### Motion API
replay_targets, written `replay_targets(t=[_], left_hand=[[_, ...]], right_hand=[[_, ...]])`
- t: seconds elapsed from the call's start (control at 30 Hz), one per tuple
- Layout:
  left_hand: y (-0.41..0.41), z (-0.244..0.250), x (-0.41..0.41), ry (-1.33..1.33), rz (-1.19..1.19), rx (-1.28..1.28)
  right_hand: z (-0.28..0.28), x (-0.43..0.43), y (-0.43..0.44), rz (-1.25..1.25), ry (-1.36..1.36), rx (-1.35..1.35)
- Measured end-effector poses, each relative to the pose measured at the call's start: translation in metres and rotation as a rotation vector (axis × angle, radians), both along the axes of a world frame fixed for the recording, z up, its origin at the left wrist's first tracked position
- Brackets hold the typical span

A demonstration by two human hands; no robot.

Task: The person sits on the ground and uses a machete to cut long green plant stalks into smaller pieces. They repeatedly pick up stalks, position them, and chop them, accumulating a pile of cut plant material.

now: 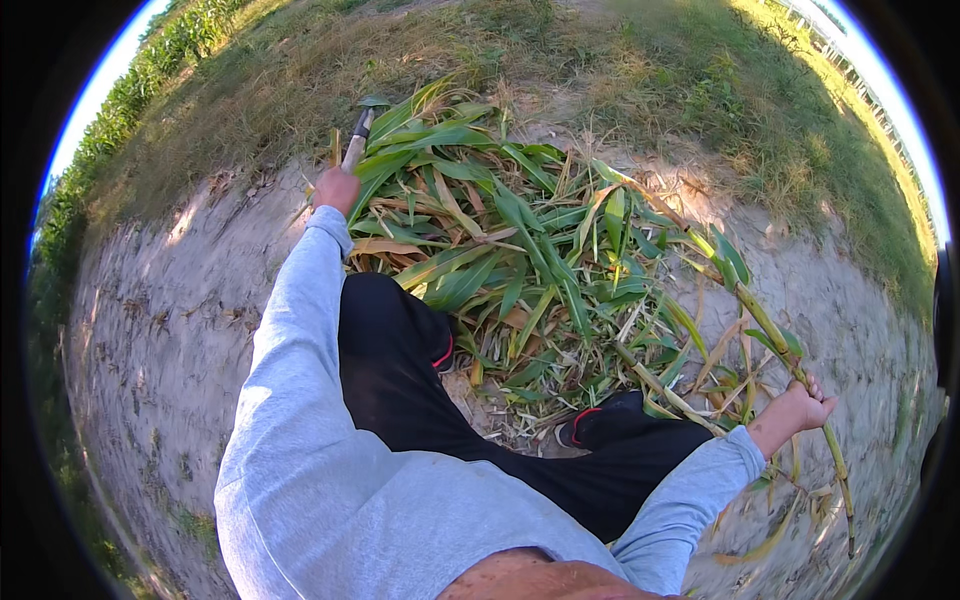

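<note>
My left hand (pixel 337 190) grips the wooden handle of a hand tool (pixel 354 152) at the left edge of a heap of cut maize leaves and stalks (pixel 480 202). A dark wrap covers the handle's upper part, and a small bit of a dark metal head shows beyond it. The rest of that head cannot be made out. On the right, my right hand (pixel 808 406) is closed around a long maize stalk (pixel 765 322). That stalk slants from the heap's upper right down past my hand, with a few green leaves on it.
Another cut stalk (pixel 660 386) lies beside my right leg. Chopped bits (pixel 577 375) litter the ground between my shoes. Bare sandy soil (pixel 172 337) spreads to the left, dry grass (pixel 300 90) lies beyond the heap, and standing maize (pixel 161 56) lines the far left.
</note>
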State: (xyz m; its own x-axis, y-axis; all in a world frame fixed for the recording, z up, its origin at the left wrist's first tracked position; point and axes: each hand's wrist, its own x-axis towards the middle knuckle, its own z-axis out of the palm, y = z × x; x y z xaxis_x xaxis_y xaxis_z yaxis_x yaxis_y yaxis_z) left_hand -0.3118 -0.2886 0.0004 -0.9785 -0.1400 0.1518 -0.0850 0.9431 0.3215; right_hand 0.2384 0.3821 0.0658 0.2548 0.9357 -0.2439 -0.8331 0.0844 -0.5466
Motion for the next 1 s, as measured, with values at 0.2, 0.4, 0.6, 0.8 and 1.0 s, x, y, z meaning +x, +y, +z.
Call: replay_targets(t=[0.2,0.4,0.6,0.8,1.0], left_hand=[[-0.012,-0.041,-0.003,-0.189,-0.158,0.021],[0.058,0.015,0.041,-0.137,-0.272,0.209],[0.131,0.043,0.077,-0.117,-0.536,0.298],[0.200,0.056,0.140,-0.263,-0.815,0.541],[0.247,0.059,0.198,-0.319,-1.007,0.641]], right_hand=[[0.004,-0.047,-0.037,0.330,-0.115,0.315],[0.010,-0.110,-0.080,0.535,-0.174,0.409],[0.009,-0.120,-0.092,0.497,-0.127,0.314],[0.003,-0.117,-0.085,0.439,-0.052,0.214],[0.004,-0.111,-0.081,0.375,-0.024,0.168]])
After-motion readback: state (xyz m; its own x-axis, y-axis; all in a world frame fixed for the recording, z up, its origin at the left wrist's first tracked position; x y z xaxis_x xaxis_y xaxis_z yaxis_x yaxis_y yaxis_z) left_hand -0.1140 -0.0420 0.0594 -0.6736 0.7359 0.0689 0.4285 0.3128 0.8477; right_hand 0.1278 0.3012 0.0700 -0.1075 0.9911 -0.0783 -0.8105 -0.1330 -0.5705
